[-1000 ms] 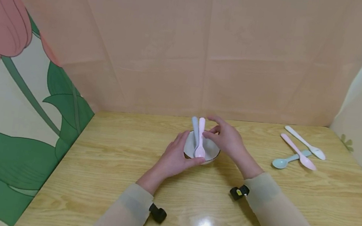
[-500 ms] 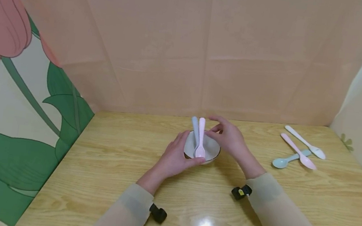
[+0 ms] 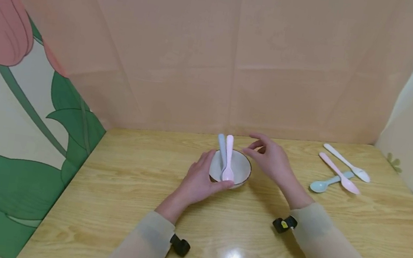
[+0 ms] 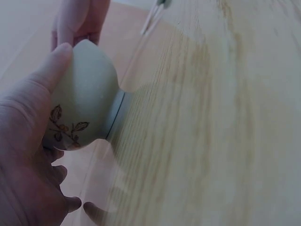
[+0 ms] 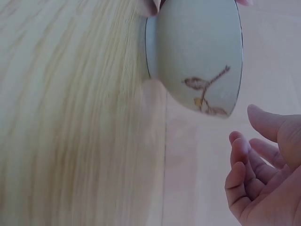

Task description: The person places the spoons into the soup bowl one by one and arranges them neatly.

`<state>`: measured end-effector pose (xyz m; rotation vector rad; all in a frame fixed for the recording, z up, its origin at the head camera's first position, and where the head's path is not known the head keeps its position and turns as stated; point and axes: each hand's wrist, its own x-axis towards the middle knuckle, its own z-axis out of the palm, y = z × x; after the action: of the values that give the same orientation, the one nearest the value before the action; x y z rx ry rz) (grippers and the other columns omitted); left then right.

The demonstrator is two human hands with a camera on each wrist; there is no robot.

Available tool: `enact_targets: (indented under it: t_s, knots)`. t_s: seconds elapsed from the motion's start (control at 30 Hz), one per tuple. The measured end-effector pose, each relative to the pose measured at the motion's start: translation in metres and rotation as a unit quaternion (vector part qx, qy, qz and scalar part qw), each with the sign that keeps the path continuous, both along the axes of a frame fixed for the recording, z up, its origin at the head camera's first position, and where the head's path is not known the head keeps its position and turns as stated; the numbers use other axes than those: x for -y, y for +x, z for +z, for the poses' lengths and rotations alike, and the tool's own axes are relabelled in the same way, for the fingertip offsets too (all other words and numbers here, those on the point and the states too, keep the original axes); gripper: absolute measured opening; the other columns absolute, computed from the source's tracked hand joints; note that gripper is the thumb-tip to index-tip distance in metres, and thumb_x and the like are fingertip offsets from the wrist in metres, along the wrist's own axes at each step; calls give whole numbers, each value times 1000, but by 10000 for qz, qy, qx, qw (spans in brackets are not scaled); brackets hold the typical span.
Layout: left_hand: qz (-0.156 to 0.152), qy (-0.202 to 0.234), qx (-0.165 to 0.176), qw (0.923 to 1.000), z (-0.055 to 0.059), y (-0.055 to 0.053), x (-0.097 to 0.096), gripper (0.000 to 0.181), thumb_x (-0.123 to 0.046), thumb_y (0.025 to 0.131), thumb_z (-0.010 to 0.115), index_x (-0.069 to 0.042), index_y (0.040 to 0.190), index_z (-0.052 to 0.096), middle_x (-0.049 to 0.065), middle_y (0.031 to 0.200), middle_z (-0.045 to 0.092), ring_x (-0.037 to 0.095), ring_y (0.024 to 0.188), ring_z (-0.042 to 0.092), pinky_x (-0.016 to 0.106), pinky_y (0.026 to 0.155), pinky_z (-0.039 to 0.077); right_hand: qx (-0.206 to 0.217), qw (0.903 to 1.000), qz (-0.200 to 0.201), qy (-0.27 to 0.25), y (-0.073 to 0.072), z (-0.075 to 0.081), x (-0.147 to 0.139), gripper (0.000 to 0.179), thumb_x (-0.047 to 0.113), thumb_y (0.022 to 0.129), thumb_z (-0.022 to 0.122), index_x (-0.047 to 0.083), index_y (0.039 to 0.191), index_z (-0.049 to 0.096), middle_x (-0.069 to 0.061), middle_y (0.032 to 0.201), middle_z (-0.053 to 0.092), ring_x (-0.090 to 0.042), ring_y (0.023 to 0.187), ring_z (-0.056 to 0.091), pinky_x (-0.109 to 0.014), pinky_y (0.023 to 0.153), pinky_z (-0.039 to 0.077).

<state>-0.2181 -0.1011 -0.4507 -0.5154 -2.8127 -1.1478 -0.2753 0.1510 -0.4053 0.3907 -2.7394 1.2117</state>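
Two spoons [image 3: 228, 160] in bowl [image 3: 242, 169], head view only; left fingers [image 3: 205, 162] grip bowl, right fingers [image 5: 236, 182] loose, apparently apart

Right hand [image 3: 272, 159] moved rightward, farther from pink spoon [image 3: 229, 161] in bowl [image 3: 240, 169].

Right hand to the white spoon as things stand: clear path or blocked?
Looks clear: the right hand appears empty, only tabletop shows between it and the handle end of the white spoon, and nothing lies across that spoon.
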Motion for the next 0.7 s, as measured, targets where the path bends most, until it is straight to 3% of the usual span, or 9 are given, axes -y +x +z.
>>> enact_targets:
  t_s: [0.33,0.7]
  knots:
    - [83,51,121,9999,-2,0,0,110,-66,91,84,-18,173,29,4,167,43,32,146,49,55,123,36,-108,9997,-136,176,5,8,-31,65,33,107,77,9,162,52,-19,132,74,-42,117,72,-59,94,58]
    - [83,121,71,9999,-1,2,2,110,-65,91,84,-15,173,29,6,165,45,35,144,50,57,121,37,-117,9992,-203,332,7,8,-71,84,43,107,75,8,173,36,-27,158,56,-50,138,58,-66,109,49]
